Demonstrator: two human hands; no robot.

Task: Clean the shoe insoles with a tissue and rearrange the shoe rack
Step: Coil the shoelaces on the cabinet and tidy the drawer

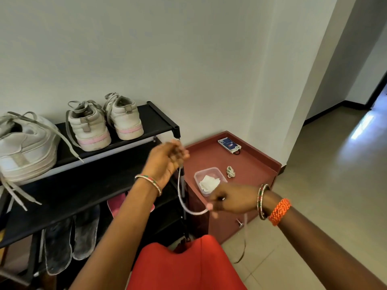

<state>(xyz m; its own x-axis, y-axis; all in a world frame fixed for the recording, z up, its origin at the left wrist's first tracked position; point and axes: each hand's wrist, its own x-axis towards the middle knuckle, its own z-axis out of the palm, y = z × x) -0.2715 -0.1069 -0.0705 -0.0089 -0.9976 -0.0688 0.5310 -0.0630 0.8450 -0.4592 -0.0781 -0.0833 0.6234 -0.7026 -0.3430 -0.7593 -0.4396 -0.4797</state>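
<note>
While both hands pinch a lace (181, 197), left hand (167, 156) above, right hand (232, 198) lower beside the rack (159, 120), tissue (209, 182) lies nearest the right.

Top shelf (155, 120): bare strip right of the two pink-soled shoes (104, 124), bounded by the corner post (177, 130). A large white shoe (25, 147) fills the left end; its laces hang over the front edge. Middle shelf (83, 185): open along its width. Lowest level: insoles (71, 237) stand upright, blocking entry. Red worktop (251, 164): tub (209, 178), band (230, 171) and card pack (229, 144) well apart, raised rim around. A lace (184, 197) spans between both hands, crossing the rack's right post. Floor (324, 185) to the right: open.
</note>
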